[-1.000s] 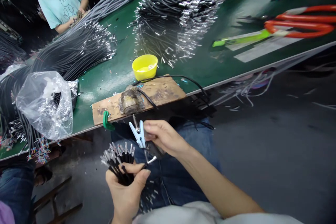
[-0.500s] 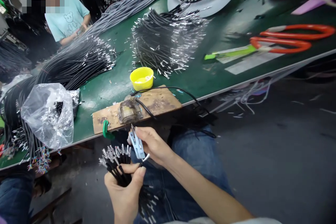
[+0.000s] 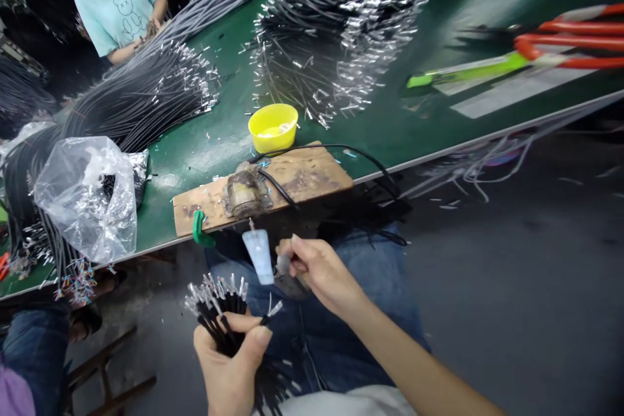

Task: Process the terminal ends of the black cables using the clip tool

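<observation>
My left hand [image 3: 231, 357] is closed round a bundle of black cables [image 3: 221, 322] with stripped, silvery ends. One cable end [image 3: 273, 312] stands apart from the others, by the thumb and index finger. A light blue clip [image 3: 259, 257] hangs by a thin metal shaft from a small, grimy motor [image 3: 245, 192]; its outline looks smooth and smeared. Just right of the clip, not touching it, is my right hand [image 3: 322, 273], fingers curled in. A greyish piece shows at its fingertips, and I cannot make out whether it is held or worn.
The motor sits on a wooden board [image 3: 312, 175] with a green clamp [image 3: 199, 227] at the table edge. Behind are a yellow bowl [image 3: 273, 136] and cable piles [image 3: 331, 39]. Orange-handled scissors [image 3: 546, 45] lie right, a plastic bag [image 3: 88, 198] left. Across the table stands a person [image 3: 121, 6].
My right hand has let go of the blue clip and moved right, away from it. The clip now looks smeared. My left hand still holds the cables. The view has shifted slightly.
</observation>
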Demonstrator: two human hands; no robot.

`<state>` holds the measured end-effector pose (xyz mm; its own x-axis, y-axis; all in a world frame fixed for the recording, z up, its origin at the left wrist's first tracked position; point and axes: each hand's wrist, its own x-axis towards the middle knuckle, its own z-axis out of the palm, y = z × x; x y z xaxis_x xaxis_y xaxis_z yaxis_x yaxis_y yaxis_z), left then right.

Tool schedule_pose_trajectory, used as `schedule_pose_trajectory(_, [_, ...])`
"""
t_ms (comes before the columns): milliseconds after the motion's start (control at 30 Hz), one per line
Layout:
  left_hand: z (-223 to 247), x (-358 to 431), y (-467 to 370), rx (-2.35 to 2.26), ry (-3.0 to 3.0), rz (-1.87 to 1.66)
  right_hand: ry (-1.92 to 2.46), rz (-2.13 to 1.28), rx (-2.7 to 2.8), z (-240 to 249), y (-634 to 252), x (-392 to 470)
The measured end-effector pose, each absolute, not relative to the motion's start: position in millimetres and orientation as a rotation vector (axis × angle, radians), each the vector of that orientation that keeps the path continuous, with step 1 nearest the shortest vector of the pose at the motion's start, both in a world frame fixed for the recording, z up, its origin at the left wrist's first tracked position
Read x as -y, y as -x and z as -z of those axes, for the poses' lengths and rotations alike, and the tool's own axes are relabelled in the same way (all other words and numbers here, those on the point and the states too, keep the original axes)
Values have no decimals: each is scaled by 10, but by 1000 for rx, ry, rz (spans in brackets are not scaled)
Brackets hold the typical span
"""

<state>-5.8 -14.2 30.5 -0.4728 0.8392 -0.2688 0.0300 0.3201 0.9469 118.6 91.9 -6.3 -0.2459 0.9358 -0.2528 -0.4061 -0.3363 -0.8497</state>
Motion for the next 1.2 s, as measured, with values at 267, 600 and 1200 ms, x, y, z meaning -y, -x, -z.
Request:
schedule_pose_trajectory(267, [-94, 120, 88, -1547, -589, -1149, 697, -1621, 1158, 26, -1232, -651])
schedule_pose_trajectory(600, [-133, 98, 63, -1664, -782, -1310, 595, -2102, 717, -59, -1078, -787])
schedule_pose_trajectory(1200, [-66, -123, 110, -1955, -1076, -1725, 430, -2100, 439, -287, -892, -981])
